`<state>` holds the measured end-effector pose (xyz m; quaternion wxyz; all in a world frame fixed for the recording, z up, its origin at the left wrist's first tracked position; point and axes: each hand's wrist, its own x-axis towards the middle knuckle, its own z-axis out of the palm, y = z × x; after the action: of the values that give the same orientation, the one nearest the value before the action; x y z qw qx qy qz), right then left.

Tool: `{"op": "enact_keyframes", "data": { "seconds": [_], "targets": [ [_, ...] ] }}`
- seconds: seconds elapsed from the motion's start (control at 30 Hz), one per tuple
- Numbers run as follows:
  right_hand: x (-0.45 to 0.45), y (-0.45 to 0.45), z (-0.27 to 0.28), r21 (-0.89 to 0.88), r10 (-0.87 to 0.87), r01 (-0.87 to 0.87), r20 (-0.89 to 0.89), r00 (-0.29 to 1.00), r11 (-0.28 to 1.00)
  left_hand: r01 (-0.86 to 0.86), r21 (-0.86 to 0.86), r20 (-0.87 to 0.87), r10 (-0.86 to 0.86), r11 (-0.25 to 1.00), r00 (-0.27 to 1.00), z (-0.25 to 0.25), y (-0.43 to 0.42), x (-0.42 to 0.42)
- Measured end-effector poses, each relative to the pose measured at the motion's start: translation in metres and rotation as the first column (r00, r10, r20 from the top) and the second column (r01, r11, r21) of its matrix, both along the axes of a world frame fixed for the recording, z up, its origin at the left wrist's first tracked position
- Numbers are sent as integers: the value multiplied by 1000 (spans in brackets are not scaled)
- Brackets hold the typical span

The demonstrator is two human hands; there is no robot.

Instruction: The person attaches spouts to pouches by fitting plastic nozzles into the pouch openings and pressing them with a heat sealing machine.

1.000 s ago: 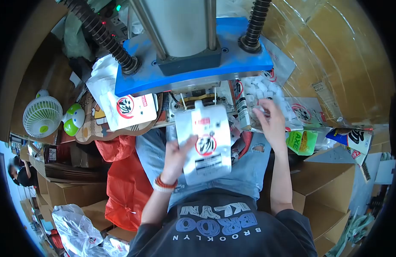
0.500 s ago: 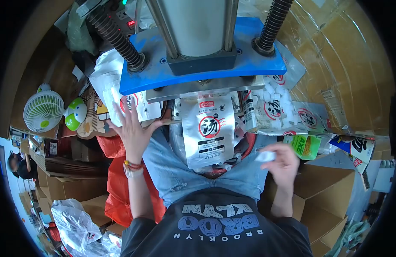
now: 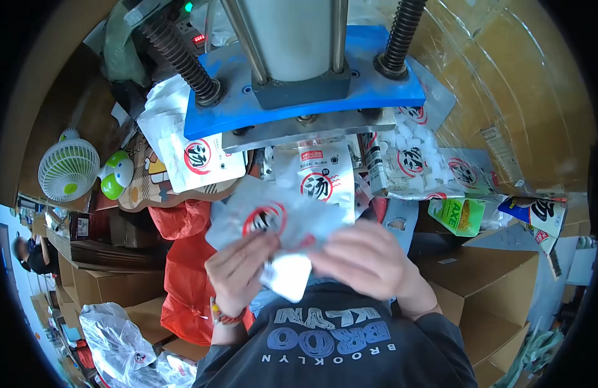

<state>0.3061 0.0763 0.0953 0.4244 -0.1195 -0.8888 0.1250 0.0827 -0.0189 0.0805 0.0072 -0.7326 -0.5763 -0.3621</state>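
Note:
My left hand (image 3: 237, 271) is closed on the edge of a silvery pouch (image 3: 241, 210) with a red ring and a black character, held tilted over my lap. A bright white corner of it hangs below my fingers. My right hand (image 3: 364, 258), smeared by motion, has its bent fingers against the pouch's right side; what they grip is hidden. Behind these, a second printed pouch (image 3: 317, 181) hangs under the metal bar (image 3: 305, 131) of a press with a blue plate (image 3: 305, 107).
More pouches (image 3: 205, 158) lie left of the press. Small white pieces (image 3: 402, 145) are heaped on pouches at the right. A small fan (image 3: 69, 169), a green AXE packet (image 3: 459, 216), a red bag (image 3: 186, 284) and open cartons (image 3: 480, 278) surround me. Another person (image 3: 37, 252) is far left.
Both hands have come together over my lap. My left hand has left the pouches at the left and now grips one. My right hand, earlier pinching a small white piece, has moved left to it.

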Motion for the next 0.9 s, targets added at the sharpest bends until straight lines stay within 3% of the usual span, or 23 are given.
{"op": "enact_keyframes", "data": {
  "seconds": [0.1,0.2,0.23,0.3,0.33,0.4,0.5,0.57,0.63,0.7,0.73,0.8,0.83,0.9],
  "targets": [
    [23,-11,31,-178,245,-253,-62,967,951,329,-98,218,-302,939,928,27,-10,3],
    [20,-1,20,-369,-1,23,60,998,929,268,-229,423,-152,936,893,-7,10,22],
    [13,8,7,-373,-120,139,72,990,917,280,-415,547,-8,866,837,-37,18,20],
    [16,23,-13,-379,-284,294,82,955,878,185,-711,547,369,678,751,-55,40,24],
    [26,24,-7,-395,-353,335,28,935,855,278,-557,779,377,782,502,-65,51,29],
    [45,24,2,-480,-453,368,-69,889,797,380,-462,887,424,801,183,-60,73,29],
    [44,58,-6,-250,-647,656,128,752,712,431,-345,935,347,834,75,-73,100,18],
    [50,91,-79,11,-718,789,423,553,614,365,-383,922,378,848,88,-85,102,16],
    [61,93,-87,39,-549,646,568,613,762,307,-359,931,363,882,46,-86,108,22],
    [57,74,-92,-153,-590,741,511,626,654,415,-494,868,402,764,292,-81,109,5],
    [57,65,-79,-193,-584,738,496,642,647,411,-603,777,386,684,498,-87,110,-14],
    [66,55,-54,-179,-636,779,484,601,601,-59,-320,666,269,946,695,-86,103,-36],
    [71,53,-57,-175,-636,779,486,600,602,-365,-147,476,390,919,789,-67,95,-46],
    [85,53,-66,24,-679,797,540,498,603,-499,172,73,494,849,866,-54,91,-98]
  ]
}}
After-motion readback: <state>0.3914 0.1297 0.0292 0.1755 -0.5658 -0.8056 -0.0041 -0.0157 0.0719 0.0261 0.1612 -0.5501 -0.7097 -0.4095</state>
